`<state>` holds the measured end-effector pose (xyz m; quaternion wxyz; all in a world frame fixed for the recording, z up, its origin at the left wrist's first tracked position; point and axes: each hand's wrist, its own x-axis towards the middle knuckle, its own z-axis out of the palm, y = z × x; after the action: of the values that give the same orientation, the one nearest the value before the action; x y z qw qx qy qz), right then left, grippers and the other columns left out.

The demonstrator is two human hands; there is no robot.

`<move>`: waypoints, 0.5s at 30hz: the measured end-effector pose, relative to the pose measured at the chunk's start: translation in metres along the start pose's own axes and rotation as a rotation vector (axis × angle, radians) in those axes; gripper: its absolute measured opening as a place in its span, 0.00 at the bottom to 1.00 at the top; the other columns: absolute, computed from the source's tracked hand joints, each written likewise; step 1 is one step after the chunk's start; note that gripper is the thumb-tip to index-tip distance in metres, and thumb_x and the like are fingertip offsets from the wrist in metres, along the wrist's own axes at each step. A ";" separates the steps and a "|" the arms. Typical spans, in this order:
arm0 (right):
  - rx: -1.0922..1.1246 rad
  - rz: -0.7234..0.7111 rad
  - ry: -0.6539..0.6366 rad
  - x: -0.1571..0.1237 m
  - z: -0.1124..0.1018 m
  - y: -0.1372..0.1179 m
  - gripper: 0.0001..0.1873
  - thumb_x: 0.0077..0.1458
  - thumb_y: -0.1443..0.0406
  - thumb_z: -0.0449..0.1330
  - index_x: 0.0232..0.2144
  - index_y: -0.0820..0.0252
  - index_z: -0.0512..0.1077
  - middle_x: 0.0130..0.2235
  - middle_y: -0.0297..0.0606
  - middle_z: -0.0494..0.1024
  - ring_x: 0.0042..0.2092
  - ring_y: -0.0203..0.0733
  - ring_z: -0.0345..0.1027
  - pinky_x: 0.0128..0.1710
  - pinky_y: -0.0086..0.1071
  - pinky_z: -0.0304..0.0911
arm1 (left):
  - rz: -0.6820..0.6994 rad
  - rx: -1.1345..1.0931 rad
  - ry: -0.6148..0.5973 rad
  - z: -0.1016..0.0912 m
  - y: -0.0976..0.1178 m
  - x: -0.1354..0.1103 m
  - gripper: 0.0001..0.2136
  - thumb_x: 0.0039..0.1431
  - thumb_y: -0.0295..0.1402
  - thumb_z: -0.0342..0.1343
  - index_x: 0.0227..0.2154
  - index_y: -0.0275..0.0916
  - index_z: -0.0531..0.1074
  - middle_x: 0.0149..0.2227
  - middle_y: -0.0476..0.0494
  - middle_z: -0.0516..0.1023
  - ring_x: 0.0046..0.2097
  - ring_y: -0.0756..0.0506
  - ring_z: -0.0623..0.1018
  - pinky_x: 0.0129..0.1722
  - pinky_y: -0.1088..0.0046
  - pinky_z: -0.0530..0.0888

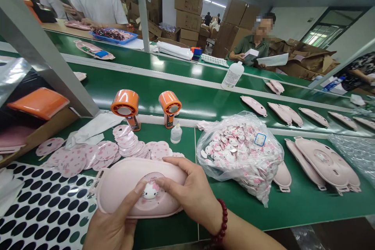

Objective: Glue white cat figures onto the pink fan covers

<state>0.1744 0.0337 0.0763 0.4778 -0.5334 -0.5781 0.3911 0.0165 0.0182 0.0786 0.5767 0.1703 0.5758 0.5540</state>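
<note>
Both hands are clamped on a pink oval case (125, 189), left hand (109, 224) under and around its lower-left end, right hand (187, 189) over the top right edge. The two thumbs sit just beside a white cat figure (150, 191), set in a round clear recess on the case face. A red bead bracelet (222, 218) is on the right wrist. The case is held low over the green belt (166, 230), tilted slightly toward the person, and its lower-left edge overlaps a black dot sheet (43, 207).

Just past the case lie loose and stacked pink patterned discs (125, 140), with a white cloth (90, 129) beyond them. A small dropper bottle (176, 133) stands near the stack, and two orange fans (125, 105) stand upright behind it. To the right is a clear bag (237, 152) packed with small cat pieces, then more pink cases (325, 162), some overlapping. Further pink cases (313, 117) lie in a row on the next belt, beside a large white bottle (233, 75). Across the belts, a person (258, 43) holds white sheets, in front of stacked cartons (189, 4).
</note>
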 end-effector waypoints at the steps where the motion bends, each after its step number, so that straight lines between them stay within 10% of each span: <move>1: 0.067 0.072 -0.017 0.001 0.000 0.000 0.23 0.51 0.56 0.74 0.49 0.57 0.81 0.48 0.41 0.85 0.49 0.50 0.81 0.53 0.42 0.76 | -0.022 -0.020 -0.016 0.000 -0.001 -0.001 0.39 0.37 0.37 0.78 0.58 0.52 0.75 0.61 0.47 0.79 0.63 0.35 0.75 0.49 0.71 0.81; 15: 0.008 0.059 0.031 -0.003 0.008 0.002 0.19 0.54 0.56 0.70 0.46 0.57 0.82 0.44 0.40 0.86 0.45 0.50 0.81 0.48 0.40 0.78 | -0.113 -0.055 -0.020 0.010 0.001 -0.001 0.51 0.26 0.27 0.78 0.62 0.49 0.72 0.55 0.45 0.83 0.57 0.31 0.80 0.43 0.68 0.84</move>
<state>0.1672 0.0311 0.0722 0.4773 -0.5541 -0.5532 0.3990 0.0248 0.0224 0.0829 0.6172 0.1271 0.5631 0.5346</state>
